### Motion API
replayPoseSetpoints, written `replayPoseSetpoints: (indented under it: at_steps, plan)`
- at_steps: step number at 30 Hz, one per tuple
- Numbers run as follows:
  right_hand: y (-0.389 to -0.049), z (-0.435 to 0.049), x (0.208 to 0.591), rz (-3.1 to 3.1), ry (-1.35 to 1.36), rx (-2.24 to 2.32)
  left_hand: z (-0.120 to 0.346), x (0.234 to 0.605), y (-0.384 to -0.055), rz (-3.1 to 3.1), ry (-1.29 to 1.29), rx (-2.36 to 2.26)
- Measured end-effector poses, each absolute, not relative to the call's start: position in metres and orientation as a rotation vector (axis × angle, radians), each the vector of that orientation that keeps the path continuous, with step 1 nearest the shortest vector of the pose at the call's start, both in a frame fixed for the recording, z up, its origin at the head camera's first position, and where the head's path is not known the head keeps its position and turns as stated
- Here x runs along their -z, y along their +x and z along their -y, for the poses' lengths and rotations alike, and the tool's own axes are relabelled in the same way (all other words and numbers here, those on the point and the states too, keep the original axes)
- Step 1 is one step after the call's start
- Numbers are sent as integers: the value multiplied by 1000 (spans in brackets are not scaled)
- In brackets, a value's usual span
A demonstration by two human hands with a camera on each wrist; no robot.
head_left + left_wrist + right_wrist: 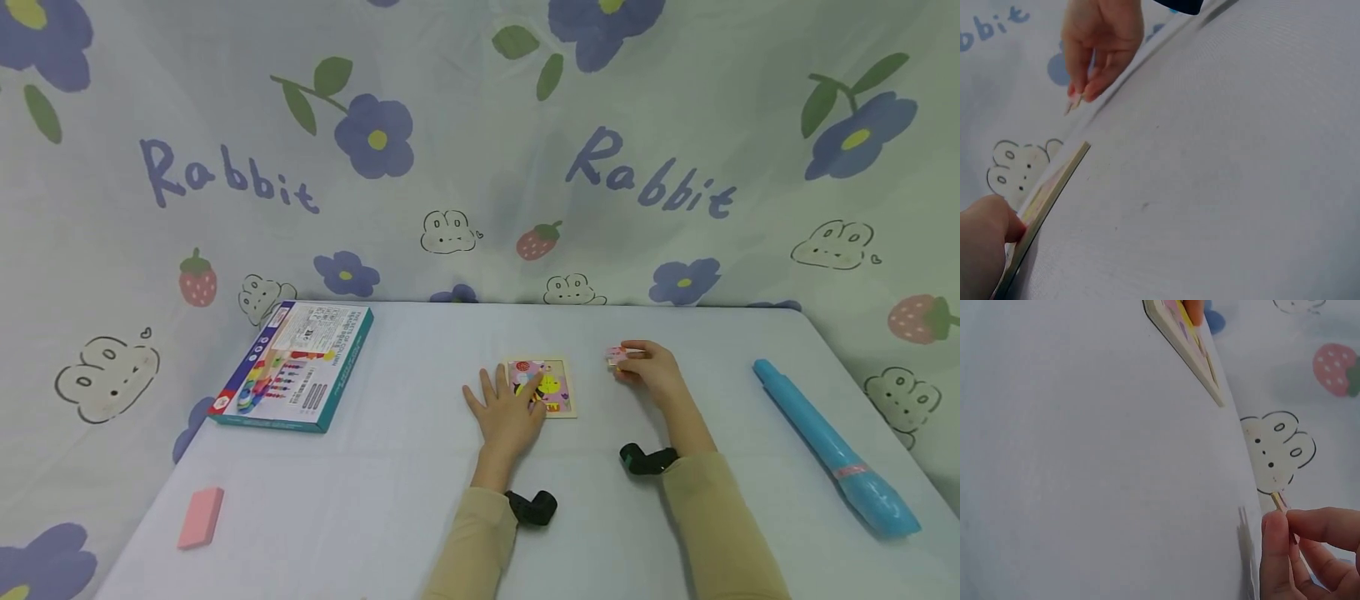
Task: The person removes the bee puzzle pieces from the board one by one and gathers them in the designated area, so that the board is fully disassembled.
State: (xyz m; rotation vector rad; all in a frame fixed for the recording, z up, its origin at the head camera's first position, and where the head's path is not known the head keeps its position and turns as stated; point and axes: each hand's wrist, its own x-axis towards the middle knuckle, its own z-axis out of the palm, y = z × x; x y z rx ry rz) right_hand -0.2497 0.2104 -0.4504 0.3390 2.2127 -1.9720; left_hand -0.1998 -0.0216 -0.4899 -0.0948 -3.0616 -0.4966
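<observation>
A small square jigsaw puzzle [557, 387] with a pale wooden frame and a yellow bee on pink lies mid-table. My left hand [506, 417] rests over its left part, fingers spread, thumb and a finger touching the picture. In the left wrist view the thumb [997, 219] lies on the puzzle board [1047, 199]. To the right of the board, my right hand [654, 372] pinches a small pink puzzle piece [617, 357] between thumb and fingers. The right wrist view shows this puzzle piece [1280, 503] edge-on, held above the table.
A flat boxed set [300, 367] lies at the back left. A pink block [201, 517] is at the front left. Along the right side lies a long blue wrapped object [832, 450]. A printed cloth [480, 150] hangs behind the white table [360, 500].
</observation>
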Motion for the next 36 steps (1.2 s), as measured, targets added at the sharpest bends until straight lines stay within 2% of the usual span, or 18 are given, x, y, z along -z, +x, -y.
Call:
replayPoseSetpoints:
  at_steps: [9, 19, 36]
  plan:
    - [-240, -235, 450, -2146, 591, 2170, 21, 488, -199, 3078, -95, 503]
    - [-232, -240, 449, -2125, 898, 2207, 22, 491, -199, 3058, -100, 552]
    - [-231, -241, 452, -2144, 972, 2218, 25, 488, -199, 3025, -179, 561]
